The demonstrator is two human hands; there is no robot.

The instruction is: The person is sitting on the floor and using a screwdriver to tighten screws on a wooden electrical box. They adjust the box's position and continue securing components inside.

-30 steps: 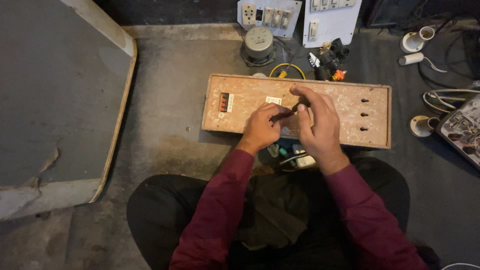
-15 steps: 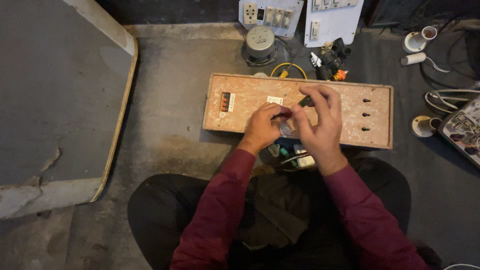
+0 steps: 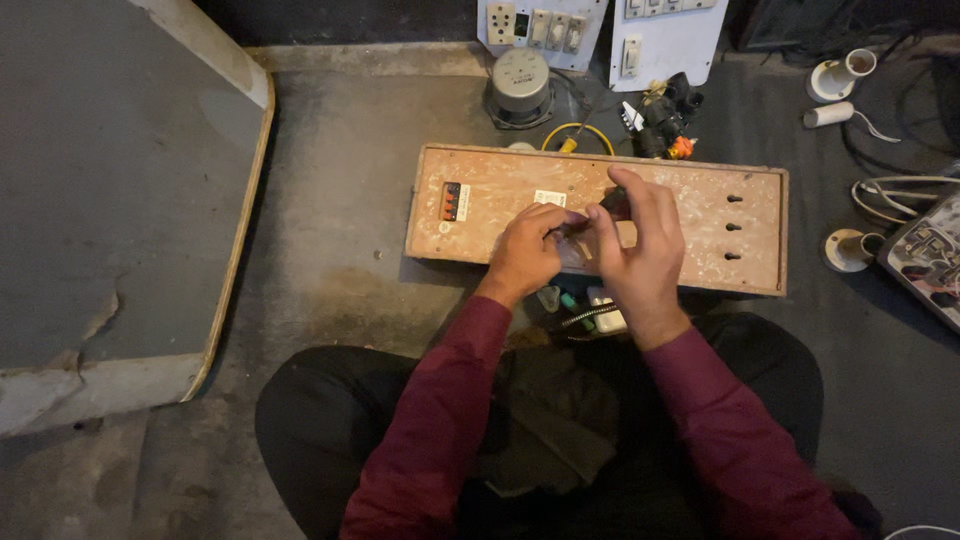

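Wooden board (image 3: 690, 225), a long pale panel speckled with white, lies flat on the concrete floor (image 3: 340, 250) just in front of the person's crossed legs, and both hands meet over its middle. A second ago the right hand reached across with a thin dark tool angled toward the left one; half a second ago the hands had drawn close together, and now they are closer still, fingertips almost touching above the board's centre. The left hand (image 3: 525, 250) is curled, its thumb and first fingers pinching a small dark part that is too small to make out. The right hand (image 3: 640, 250) is bent over beside it, fingers closed on what looks like a short dark tool or piece near its fingertips; what exactly it grips I cannot tell. The board itself has not shifted between the pictures: its red switch block (image 3: 452, 200) sits at the left end and three small slots (image 3: 735, 227) run down the right end. So the work seems to have passed from reaching to fine fingertip handling at one spot. Beyond the far edge lie a round grey fitting (image 3: 520, 85), a yellow wire loop (image 3: 577, 140) and white switch plates (image 3: 545, 25).
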